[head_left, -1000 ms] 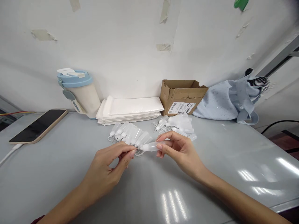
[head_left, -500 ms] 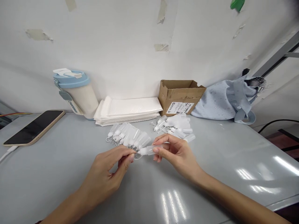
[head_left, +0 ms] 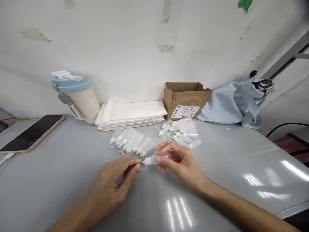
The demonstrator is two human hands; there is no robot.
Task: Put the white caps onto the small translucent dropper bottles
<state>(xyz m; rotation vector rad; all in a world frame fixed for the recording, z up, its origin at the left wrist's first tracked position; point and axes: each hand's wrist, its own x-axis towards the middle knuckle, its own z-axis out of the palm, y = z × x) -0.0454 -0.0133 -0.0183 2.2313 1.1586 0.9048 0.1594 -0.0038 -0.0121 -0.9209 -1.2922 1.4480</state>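
Note:
My right hand (head_left: 180, 161) holds a small translucent needle-tip squeeze bottle (head_left: 152, 160) by its body between thumb and fingers, nozzle turned left. At the nozzle end, the thumb and fingertips of my left hand (head_left: 120, 177) are pinched together on the thin tip; the fingers hide what lies between them. A thin white loop hangs from the bottle's neck. Just behind my hands lies a row of similar bottles (head_left: 132, 140) with looped straps. A second, looser heap of bottles (head_left: 184, 129) lies beyond my right hand, in front of a cardboard box (head_left: 187, 100).
White padded envelopes (head_left: 132, 112) are stacked against the wall. Left of them stand a blue-lidded tumbler (head_left: 77, 96) and, nearer, a phone (head_left: 33, 132) on a cable. A light blue fabric bag (head_left: 224, 103) rests right of the box. The grey table (head_left: 229, 161) is shiny.
Both hands and the bottle have shifted slightly down in the view. The grip at each end of the bottle looks the same. The view itself has moved a little.

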